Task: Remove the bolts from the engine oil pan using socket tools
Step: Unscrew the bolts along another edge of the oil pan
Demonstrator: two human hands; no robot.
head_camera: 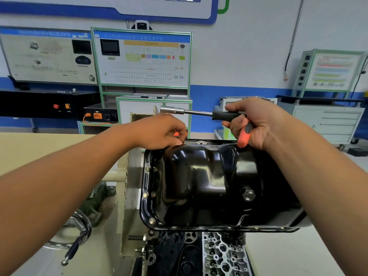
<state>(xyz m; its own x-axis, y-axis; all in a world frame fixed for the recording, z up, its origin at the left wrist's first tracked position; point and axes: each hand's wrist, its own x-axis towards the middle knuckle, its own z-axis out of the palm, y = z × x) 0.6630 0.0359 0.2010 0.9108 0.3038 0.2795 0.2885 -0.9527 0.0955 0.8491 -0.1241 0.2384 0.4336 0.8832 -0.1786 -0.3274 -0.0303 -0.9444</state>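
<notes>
**Hands at the far rim of the oil pan**

Forearms reach in from both lower corners toward the black oil pan [201, 182], which sits upside down on the engine at centre frame, its flange facing the camera. Brass-coloured bolts [146, 194] show along the pan's left flange, and a large hex drain plug [248, 194] sticks out of its right side. At the far left corner of the pan, the left hand [159, 132] curls its fingers down, the fingertips pinched together at the rim; what they pinch is hidden. Above the far right edge, the right hand [256, 122] grips the black-and-orange handle of a socket driver [199, 112], fingers wrapped tight round it. Its shaft points left, level, with the silver socket at the tip hanging in the air, touching nothing. Below the pan, sprockets and a cylinder head [223, 255] are visible. Behind stand training boards [142, 58] and a grey drawer cabinet [326, 122].
</notes>
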